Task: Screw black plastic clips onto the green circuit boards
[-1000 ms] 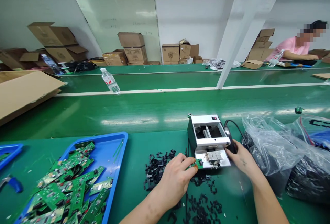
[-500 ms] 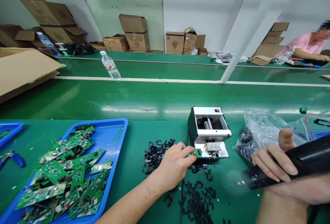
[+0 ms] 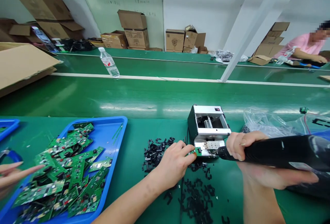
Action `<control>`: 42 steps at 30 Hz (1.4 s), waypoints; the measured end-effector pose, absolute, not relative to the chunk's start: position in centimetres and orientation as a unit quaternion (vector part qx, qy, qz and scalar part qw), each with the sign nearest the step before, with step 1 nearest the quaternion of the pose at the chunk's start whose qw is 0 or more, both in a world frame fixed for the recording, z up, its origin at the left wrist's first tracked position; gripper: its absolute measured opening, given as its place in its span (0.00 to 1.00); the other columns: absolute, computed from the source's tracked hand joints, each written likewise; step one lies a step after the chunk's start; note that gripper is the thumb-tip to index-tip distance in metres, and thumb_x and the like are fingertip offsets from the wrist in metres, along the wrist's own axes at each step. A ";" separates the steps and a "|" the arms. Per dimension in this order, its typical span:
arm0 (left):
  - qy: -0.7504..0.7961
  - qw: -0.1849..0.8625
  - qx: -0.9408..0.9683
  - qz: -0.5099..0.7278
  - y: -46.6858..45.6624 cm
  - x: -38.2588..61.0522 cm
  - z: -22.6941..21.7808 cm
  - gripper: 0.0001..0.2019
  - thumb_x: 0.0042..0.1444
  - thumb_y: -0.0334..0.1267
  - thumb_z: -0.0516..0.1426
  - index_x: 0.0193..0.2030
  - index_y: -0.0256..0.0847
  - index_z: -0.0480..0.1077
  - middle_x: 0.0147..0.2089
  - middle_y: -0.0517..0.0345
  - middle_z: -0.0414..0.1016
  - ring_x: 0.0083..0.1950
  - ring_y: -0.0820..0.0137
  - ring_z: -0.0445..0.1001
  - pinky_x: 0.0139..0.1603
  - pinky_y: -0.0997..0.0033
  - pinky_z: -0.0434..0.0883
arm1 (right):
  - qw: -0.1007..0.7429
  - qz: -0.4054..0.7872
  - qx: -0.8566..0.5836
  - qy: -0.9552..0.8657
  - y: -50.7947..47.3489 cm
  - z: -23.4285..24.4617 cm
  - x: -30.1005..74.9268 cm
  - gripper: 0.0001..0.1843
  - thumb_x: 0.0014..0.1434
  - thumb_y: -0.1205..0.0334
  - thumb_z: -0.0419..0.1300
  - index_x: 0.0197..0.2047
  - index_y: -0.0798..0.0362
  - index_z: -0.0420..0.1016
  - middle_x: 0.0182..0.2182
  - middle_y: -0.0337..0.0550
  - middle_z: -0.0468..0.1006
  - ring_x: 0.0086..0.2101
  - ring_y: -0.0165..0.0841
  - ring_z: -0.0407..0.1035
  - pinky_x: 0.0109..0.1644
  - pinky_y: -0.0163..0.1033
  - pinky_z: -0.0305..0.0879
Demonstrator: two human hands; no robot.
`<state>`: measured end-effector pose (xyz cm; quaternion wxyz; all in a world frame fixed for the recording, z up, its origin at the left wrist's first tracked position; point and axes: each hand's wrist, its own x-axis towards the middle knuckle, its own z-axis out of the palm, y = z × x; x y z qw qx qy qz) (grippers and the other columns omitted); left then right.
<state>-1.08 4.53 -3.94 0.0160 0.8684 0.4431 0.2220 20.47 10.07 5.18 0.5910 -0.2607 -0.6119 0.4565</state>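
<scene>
My left hand [image 3: 177,160] pinches a small green circuit board [image 3: 198,151] at the left front edge of a silver-and-black screw feeder [image 3: 210,133]. Most of that board is hidden by my fingers. A black electric screwdriver [image 3: 273,152] lies level in my right hand [image 3: 239,145], its tip pointing left at the metal block [image 3: 213,146] on the feeder's front. Whether the tip touches the block I cannot tell. Beside and below my left hand are piles of small black plastic clips [image 3: 197,200].
A blue tray [image 3: 119,138] heaped with green circuit boards [image 3: 77,172] stands at the left. Another person's hand [image 3: 15,176] reaches over it. Clear plastic bags [image 3: 268,122] lie right of the feeder. A water bottle [image 3: 109,63] stands farther back. A co-worker [image 3: 303,47] sits at the far right.
My right hand has brought the screwdriver left and up to the feeder's front. Another person's hand has come in over the tray from the left. My left hand stays with the circuit board.
</scene>
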 end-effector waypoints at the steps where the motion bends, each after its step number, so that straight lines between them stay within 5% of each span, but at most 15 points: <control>1: 0.443 0.018 0.869 0.220 4.5 -1.1 -4.0 0.11 0.65 0.25 0.52 0.45 0.41 0.72 0.54 0.51 0.75 0.42 0.64 0.67 0.41 0.62 0.67 | 0.588 0.455 -0.269 -0.612 10.0 4.9 20.5 0.40 0.43 0.14 0.51 0.29 0.45 0.70 0.11 0.35 0.63 0.13 0.32 0.57 0.19 0.40 0.56; 5: 0.447 0.018 0.871 0.203 4.6 -1.0 -4.0 0.11 0.65 0.25 0.52 0.45 0.41 0.72 0.55 0.52 0.75 0.42 0.64 0.67 0.40 0.62 0.65 | 0.566 0.458 -0.288 -0.622 9.8 4.4 20.5 0.42 0.39 0.12 0.50 0.29 0.45 0.70 0.12 0.36 0.63 0.14 0.33 0.57 0.19 0.41 0.57; 11: 0.448 0.020 0.874 0.185 4.7 -0.7 -3.8 0.09 0.65 0.25 0.52 0.44 0.41 0.71 0.54 0.55 0.75 0.43 0.63 0.66 0.41 0.62 0.65 | 0.552 0.472 -0.219 -0.651 9.5 4.7 20.7 0.37 0.51 0.19 0.52 0.37 0.44 0.78 0.16 0.36 0.68 0.16 0.32 0.60 0.22 0.40 0.59; 17: 0.446 0.022 0.878 0.171 4.7 -0.7 -3.8 0.12 0.59 0.23 0.54 0.45 0.41 0.71 0.56 0.54 0.73 0.44 0.63 0.65 0.41 0.62 0.65 | 0.560 0.497 -0.250 -0.614 9.9 5.7 20.9 0.40 0.47 0.15 0.50 0.36 0.43 0.75 0.14 0.36 0.63 0.16 0.34 0.61 0.23 0.42 0.60; 23: 0.446 0.019 0.877 0.175 4.7 -0.6 -4.0 0.10 0.61 0.24 0.54 0.45 0.41 0.71 0.55 0.55 0.72 0.44 0.63 0.64 0.41 0.61 0.64 | 0.571 0.520 -0.215 -0.597 10.9 8.4 17.5 0.36 0.46 0.19 0.58 0.32 0.45 0.78 0.13 0.36 0.66 0.15 0.32 0.60 0.20 0.39 0.59; 29: 0.443 0.019 0.878 0.179 4.7 -0.7 -4.0 0.08 0.65 0.27 0.53 0.45 0.41 0.71 0.55 0.56 0.73 0.46 0.63 0.65 0.41 0.62 0.63 | 0.574 0.520 -0.121 -0.621 12.0 7.0 16.2 0.43 0.53 0.17 0.47 0.38 0.48 0.81 0.16 0.36 0.67 0.16 0.30 0.59 0.18 0.37 0.56; 42: 0.448 0.023 0.876 0.180 4.7 -0.6 -3.9 0.08 0.68 0.29 0.53 0.46 0.42 0.72 0.53 0.56 0.73 0.44 0.64 0.65 0.40 0.61 0.63 | 0.556 0.538 -0.102 -0.626 12.4 5.6 15.8 0.40 0.53 0.19 0.51 0.39 0.48 0.79 0.17 0.35 0.67 0.17 0.29 0.58 0.22 0.37 0.56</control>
